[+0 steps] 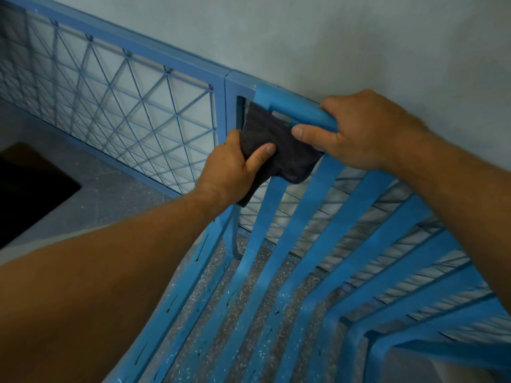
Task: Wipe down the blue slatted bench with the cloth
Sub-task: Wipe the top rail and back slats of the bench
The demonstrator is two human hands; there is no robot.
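A pale wall (331,37) is backing a blue mesh railing panel (124,106), which is standing right behind the blue slatted bench (356,211). Speckled floor (265,294) is showing between its slats. The right hand (356,131) is curling round the bench's top rail (298,109), thumb touching the dark cloth (287,153). The left hand (232,167) is clamping that cloth against the backrest's end, beneath the rail.

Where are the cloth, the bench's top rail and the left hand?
cloth (290,158): head view, its dark middle.
top rail (293,106): head view, bare rounded stretch.
left hand (229,167): head view, back of the hand.
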